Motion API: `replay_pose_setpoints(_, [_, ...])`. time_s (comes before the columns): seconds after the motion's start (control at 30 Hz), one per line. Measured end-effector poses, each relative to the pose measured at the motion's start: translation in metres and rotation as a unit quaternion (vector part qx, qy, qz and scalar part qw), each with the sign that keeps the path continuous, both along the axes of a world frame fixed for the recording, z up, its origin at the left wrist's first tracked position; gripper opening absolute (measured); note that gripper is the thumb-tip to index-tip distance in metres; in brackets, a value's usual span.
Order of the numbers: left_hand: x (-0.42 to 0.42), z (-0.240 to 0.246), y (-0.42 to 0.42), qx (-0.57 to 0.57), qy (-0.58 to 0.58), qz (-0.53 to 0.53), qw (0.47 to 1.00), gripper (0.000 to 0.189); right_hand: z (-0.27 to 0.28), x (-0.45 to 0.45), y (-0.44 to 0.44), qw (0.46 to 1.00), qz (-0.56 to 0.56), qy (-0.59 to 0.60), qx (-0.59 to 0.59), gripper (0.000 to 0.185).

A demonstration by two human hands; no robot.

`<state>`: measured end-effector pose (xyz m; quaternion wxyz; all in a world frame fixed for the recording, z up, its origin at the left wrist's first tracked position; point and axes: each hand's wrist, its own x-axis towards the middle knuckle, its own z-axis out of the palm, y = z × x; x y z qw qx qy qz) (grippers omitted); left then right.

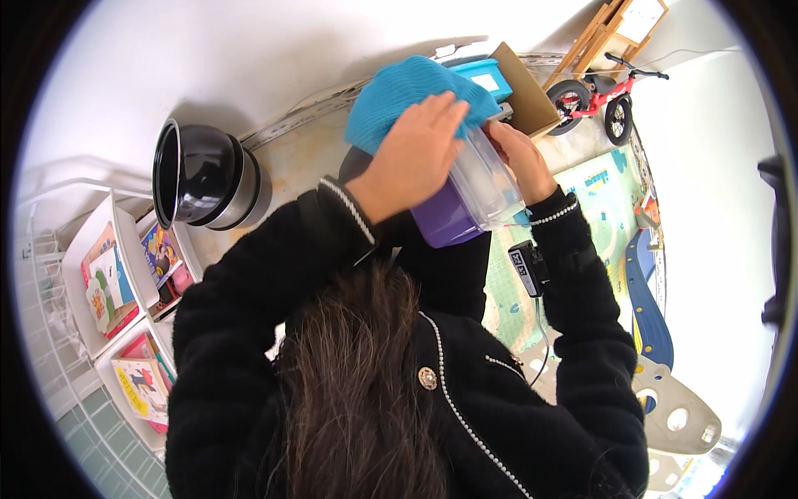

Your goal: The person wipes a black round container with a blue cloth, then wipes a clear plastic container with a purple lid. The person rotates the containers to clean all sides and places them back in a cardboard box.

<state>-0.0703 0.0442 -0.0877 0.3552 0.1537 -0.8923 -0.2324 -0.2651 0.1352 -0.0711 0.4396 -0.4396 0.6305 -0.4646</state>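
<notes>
A purple plastic box [446,212] with a clear plastic part [486,181] along its right side stands tilted before me. My left hand [414,156] lies over the box, its fingers on a ribbed turquoise cloth [399,93] that drapes over the far end. Whether those fingers grip the cloth or only press on it cannot be told. My right hand [520,159] holds the clear part at its upper right edge, with the fingertips partly hidden behind it.
Behind the box are a turquoise container [486,78] and an open cardboard box [527,93]. A black bin [206,174] and white shelving with books [118,274] stand at left. A red balance bike [598,100] and a play mat [580,187] lie to the right.
</notes>
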Motion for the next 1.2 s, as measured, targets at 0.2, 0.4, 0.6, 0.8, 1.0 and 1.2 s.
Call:
replay_pose_setpoints(0.2, [0.039,0.012,0.039,-0.012,-0.020,-0.143,0.989,0.055,-0.036,-0.012,0.008,0.996,-0.045,0.062,-0.039,0.036])
replay_pose_setpoints(0.4, [0.036,-0.006,-0.028,0.008,-0.038,-0.041,0.998,0.049,-0.020,0.016,0.003,0.998,0.017,-0.054,0.007,0.066])
replay_pose_setpoints(0.6, [0.067,-0.012,0.005,0.139,-0.027,-0.070,0.987,0.054,-0.008,0.053,0.004,1.000,-0.018,-0.009,0.023,0.074])
replay_pose_setpoints(0.8, [0.088,-0.021,0.022,0.114,-0.015,-0.146,0.983,0.057,-0.005,0.064,0.017,0.983,0.050,0.151,-0.091,0.060])
replay_pose_setpoints(1.0, [0.031,-0.034,-0.089,0.112,-0.008,-0.072,0.991,0.050,-0.011,0.090,0.020,0.930,0.060,0.317,-0.177,0.041])
replay_pose_setpoints(1.2, [0.058,-0.024,-0.019,0.116,0.004,-0.126,0.985,0.047,-0.020,0.082,0.022,0.936,0.018,0.327,-0.127,0.038])
